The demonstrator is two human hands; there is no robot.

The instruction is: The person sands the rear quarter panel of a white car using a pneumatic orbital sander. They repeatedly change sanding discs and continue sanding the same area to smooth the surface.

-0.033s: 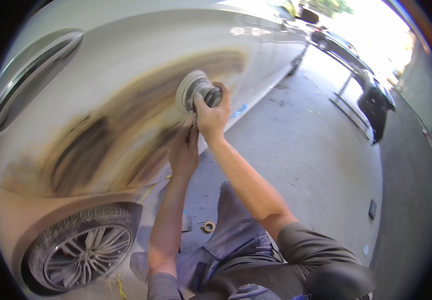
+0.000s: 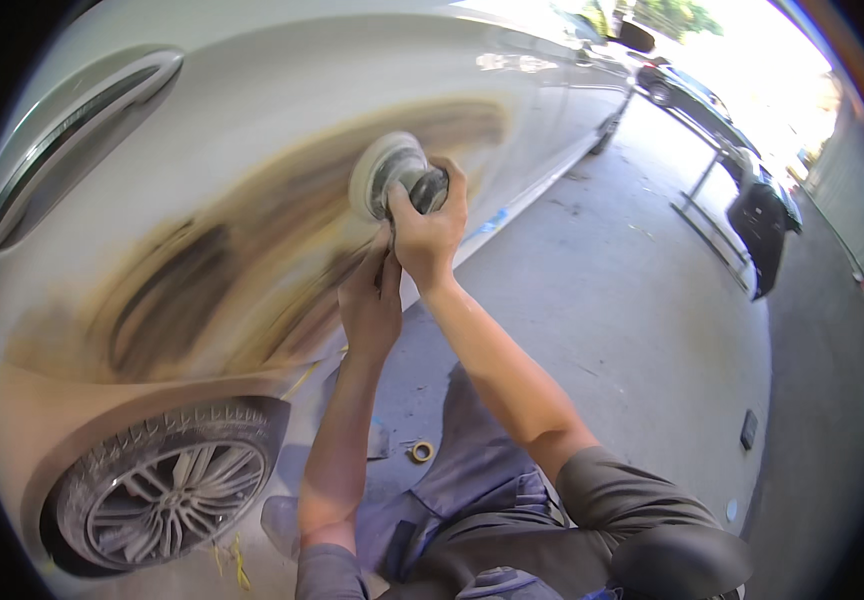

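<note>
A round pad sander (image 2: 382, 175) with a pale disc and dark body rests against a patchy brown, tan and yellowish sanded area (image 2: 172, 290) on a white car door (image 2: 242, 80). My right hand (image 2: 430, 225) grips the sander's body, fingers curled over it and thumb along its near side. Just below, my left hand (image 2: 370, 300) reaches up with its fingertips closed on the lower end of the sander, partly hidden behind my right hand.
A wheel (image 2: 177, 495) sits lower left, below a door handle (image 2: 82, 150). A tape roll (image 2: 422, 452) and small dark block (image 2: 748, 428) lie on the concrete floor. At right, dark panels on a metal stand (image 2: 757, 225) are near a wall; another car (image 2: 662, 85) is beyond.
The view has shifted slightly, with the car and floor items appearing a little to the right. Both hands stay on the sander, whose disc now sits slightly higher in the picture.
</note>
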